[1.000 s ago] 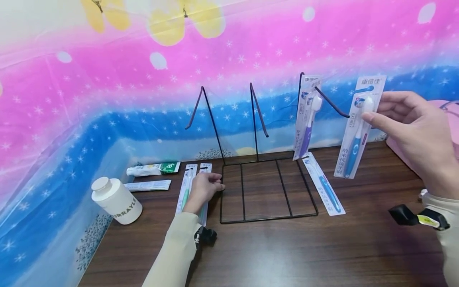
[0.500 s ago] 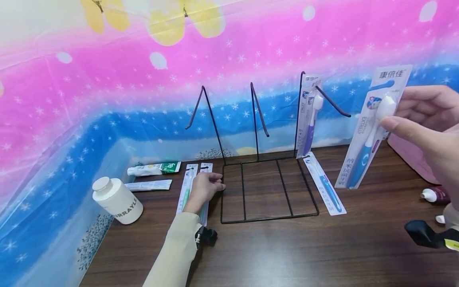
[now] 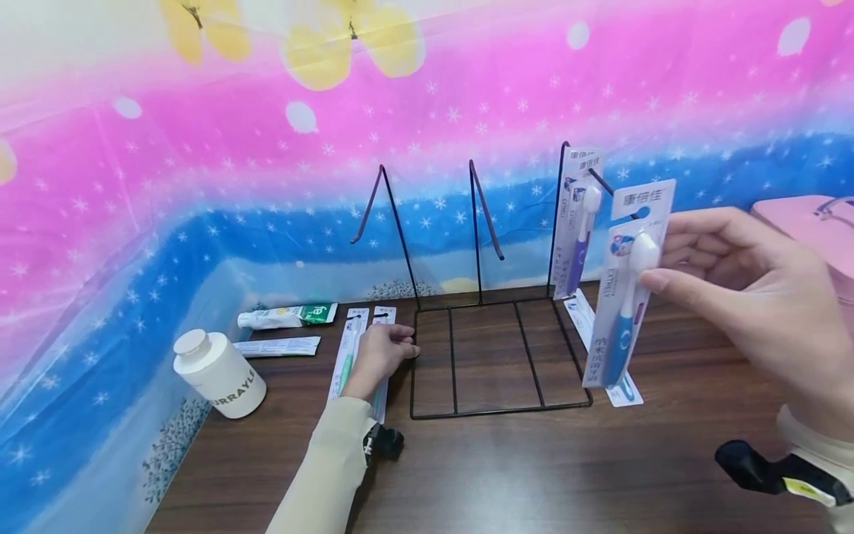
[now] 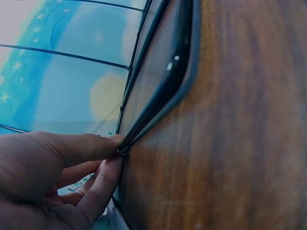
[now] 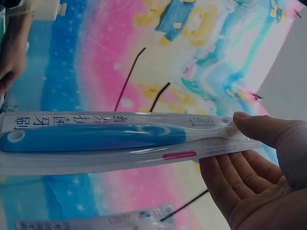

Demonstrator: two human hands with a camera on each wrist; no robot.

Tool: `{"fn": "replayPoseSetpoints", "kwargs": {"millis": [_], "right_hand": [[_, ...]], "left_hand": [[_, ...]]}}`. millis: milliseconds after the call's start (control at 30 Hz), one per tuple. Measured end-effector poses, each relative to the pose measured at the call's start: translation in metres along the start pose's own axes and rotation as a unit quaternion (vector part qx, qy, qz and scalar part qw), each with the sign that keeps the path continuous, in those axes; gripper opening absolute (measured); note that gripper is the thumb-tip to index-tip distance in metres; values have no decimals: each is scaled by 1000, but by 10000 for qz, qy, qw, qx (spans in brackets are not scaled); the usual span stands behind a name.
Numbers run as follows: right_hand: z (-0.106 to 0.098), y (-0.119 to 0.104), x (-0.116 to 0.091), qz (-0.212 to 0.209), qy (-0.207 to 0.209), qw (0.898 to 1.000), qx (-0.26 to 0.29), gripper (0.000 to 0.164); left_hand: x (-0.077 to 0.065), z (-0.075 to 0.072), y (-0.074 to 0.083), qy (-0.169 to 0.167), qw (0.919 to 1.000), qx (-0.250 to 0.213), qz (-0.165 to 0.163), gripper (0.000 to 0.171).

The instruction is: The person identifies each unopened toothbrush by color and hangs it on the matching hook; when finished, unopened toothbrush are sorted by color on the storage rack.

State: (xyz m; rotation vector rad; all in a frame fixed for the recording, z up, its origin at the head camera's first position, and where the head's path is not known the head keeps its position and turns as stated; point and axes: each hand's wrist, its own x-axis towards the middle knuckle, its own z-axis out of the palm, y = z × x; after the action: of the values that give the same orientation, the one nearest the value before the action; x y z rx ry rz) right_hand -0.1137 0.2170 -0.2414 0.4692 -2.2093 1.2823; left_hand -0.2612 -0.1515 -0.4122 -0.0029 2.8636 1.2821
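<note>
Right hand (image 3: 760, 293) pinches blue toothbrush pack (image 3: 623, 297), brush inside, at its upper right edge, likely keeping the hang hole free. Pack's in front of the right hook (image 3: 601, 182); can't tell if threaded. Left hand (image 3: 379, 356): thumb and finger clamped on left bar of wire rack (image 3: 453, 363), probably steadying it. White bottle (image 3: 220, 374), left, contents hidden. Far: purple toothbrush pack (image 3: 579, 254) hangs on same hook, brush inside.

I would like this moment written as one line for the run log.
left hand: pinches wire rack; right hand: holds blue toothbrush pack near right hook; purple toothbrush pack: hangs on right hook; other hooks: bare
</note>
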Motion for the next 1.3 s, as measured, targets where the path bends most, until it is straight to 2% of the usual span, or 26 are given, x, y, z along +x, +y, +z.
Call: {"fn": "replayPoseSetpoints", "kwargs": {"millis": [233,400,800,1133,1300], "right_hand": [[28,1,4,-312,-789,9930,818,46],[46,-2,10,-320,-1155,9881,960,41],[68,-2,16,-344,-1393,9802,1361,36],[82,3,22,-327,-1551,9764,1467,35],[91,10,28,-321,-1548,9779,1370,35]], "left_hand": [[0,1,-1,31,10000,16,11,29],[0,1,-1,22,10000,1,-8,29],[-2,0,0,34,10000,7,84,29],[-1,2,0,14,10000,-20,43,30],[-1,1,-1,38,10000,-2,64,30]]}}
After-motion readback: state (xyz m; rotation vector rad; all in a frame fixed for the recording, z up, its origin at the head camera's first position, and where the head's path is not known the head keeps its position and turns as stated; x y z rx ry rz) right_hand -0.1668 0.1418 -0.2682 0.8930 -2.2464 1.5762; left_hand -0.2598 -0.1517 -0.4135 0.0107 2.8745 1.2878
